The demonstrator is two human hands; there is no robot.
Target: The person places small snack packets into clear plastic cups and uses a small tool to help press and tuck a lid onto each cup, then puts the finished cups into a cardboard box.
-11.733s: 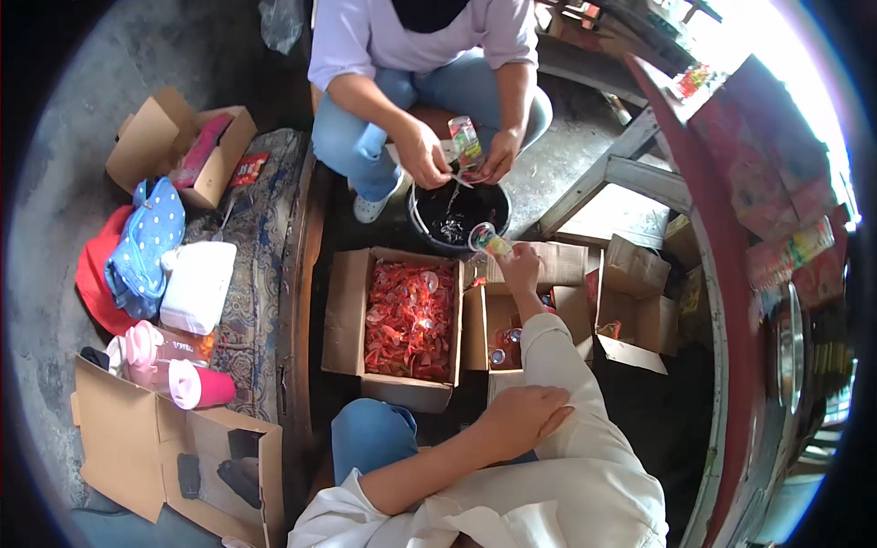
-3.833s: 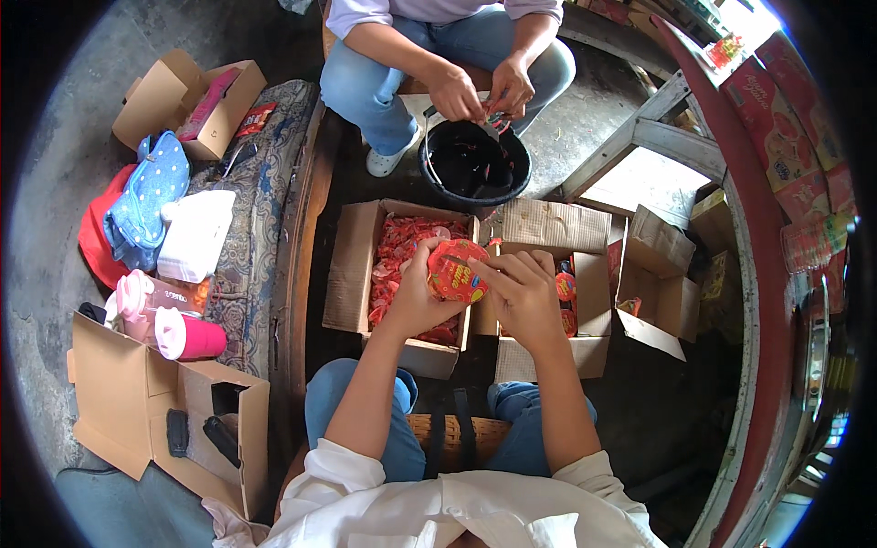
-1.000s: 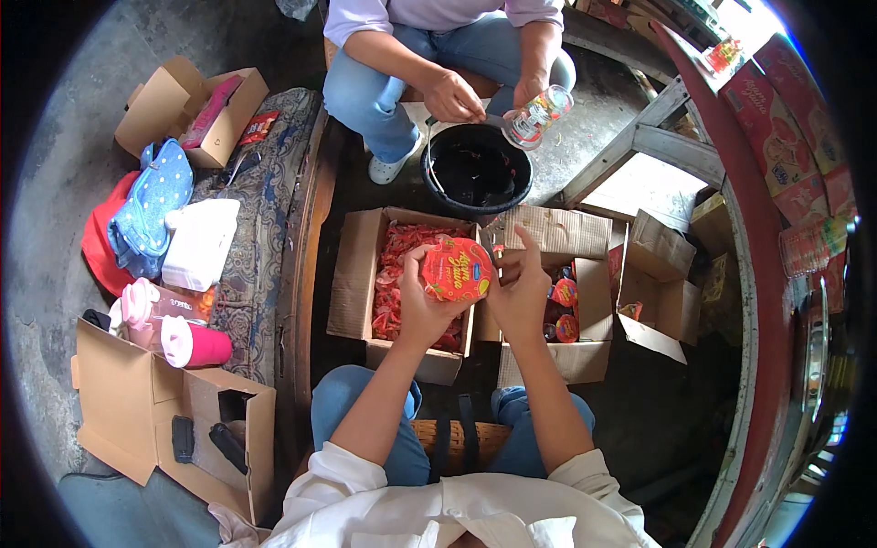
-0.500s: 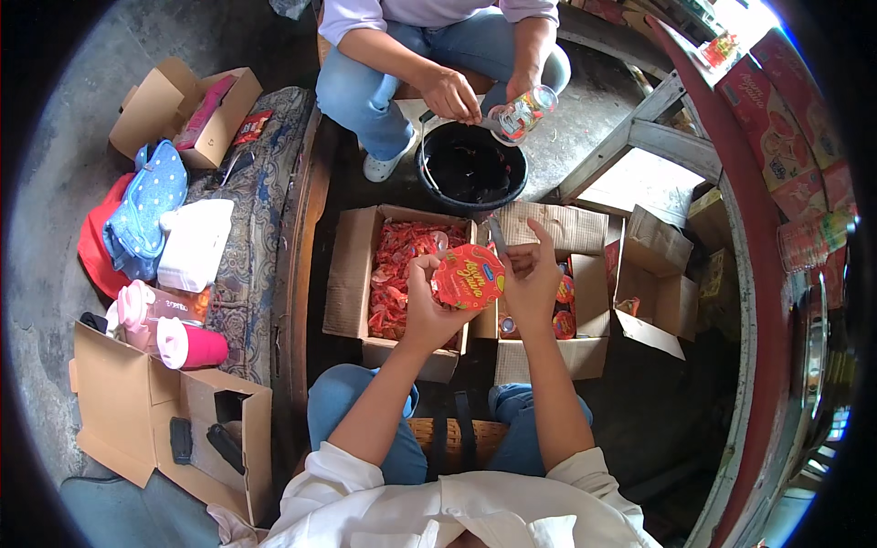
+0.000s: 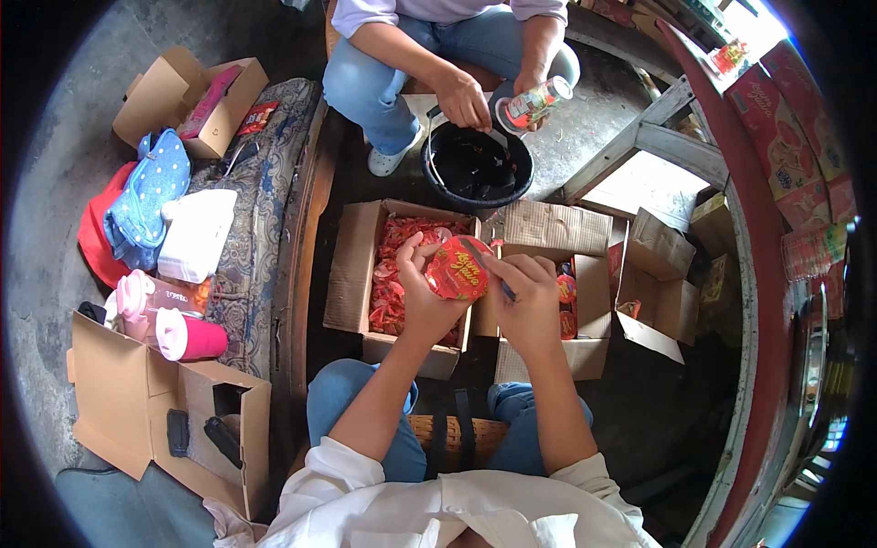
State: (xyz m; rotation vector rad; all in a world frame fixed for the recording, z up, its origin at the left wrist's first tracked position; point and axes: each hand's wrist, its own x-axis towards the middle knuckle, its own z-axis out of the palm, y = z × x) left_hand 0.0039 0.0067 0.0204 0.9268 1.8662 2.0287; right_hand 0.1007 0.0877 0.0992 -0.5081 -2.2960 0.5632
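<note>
My left hand point(image 5: 429, 297) grips a plastic cup with a round red printed lid point(image 5: 454, 274), the lid turned up toward me. In my right hand point(image 5: 525, 297) is a small knife point(image 5: 472, 248), its blade lying across the lid's upper right part and its handle mostly hidden by my fingers. Below the hands stands a carton point(image 5: 352, 274) full of red plastic scraps point(image 5: 393, 236). Beside it on the right is an open carton point(image 5: 592, 290) with several red-lidded cups point(image 5: 568, 321).
Across from me a seated person holds a tilted printed cup point(image 5: 534, 105) and a knife over a black bucket point(image 5: 475, 187). An open carton point(image 5: 676, 306) stands to the right, near a wooden frame point(image 5: 681, 151). Tumblers point(image 5: 192, 335), bags and boxes lie on the left bench.
My right hand has turned over, bringing the knife from upright beside the cup to across its lid. The other person's cup has tilted, and their knife hand has moved lower over the bucket.
</note>
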